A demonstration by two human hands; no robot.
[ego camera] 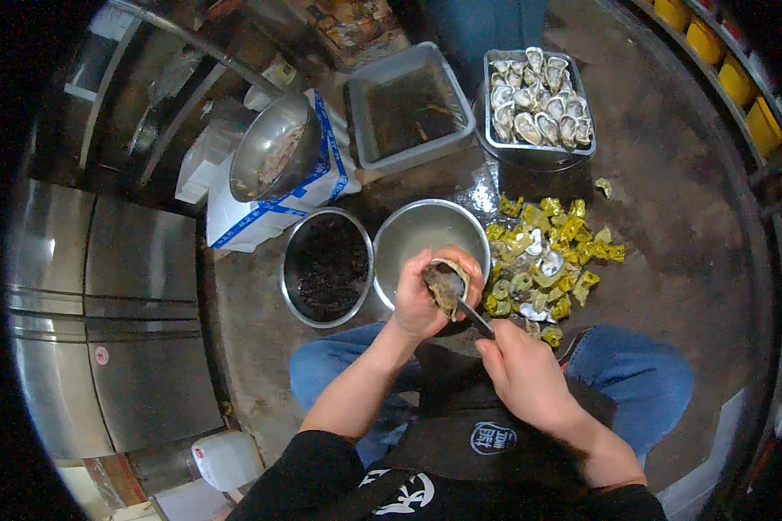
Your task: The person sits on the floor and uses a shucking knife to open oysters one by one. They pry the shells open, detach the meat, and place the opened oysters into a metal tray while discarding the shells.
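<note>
An oyster [444, 296] with a rough brown shell is cupped in my left hand [412, 296], its opening facing up. My right hand [521, 365] grips a short knife [474, 319] whose handle is mostly hidden in my fist. The dark blade runs up to the oyster, and its tip reaches the shell's opening. Both hands are over the near edge of a steel bowl [391, 225] of cloudy liquid. Right of the bowl is a pile of yellow-green and white shell-like pieces [547, 254] on the floor.
A metal tray [539, 148] of opened oysters stands at the back right. Next to it is a grey plastic tub [423, 153]. On the left are a bowl of dark contents [326, 267] and a tilted steel bowl [251, 153] on a white box [241, 218]. Steel cabinets [140, 293] line the left.
</note>
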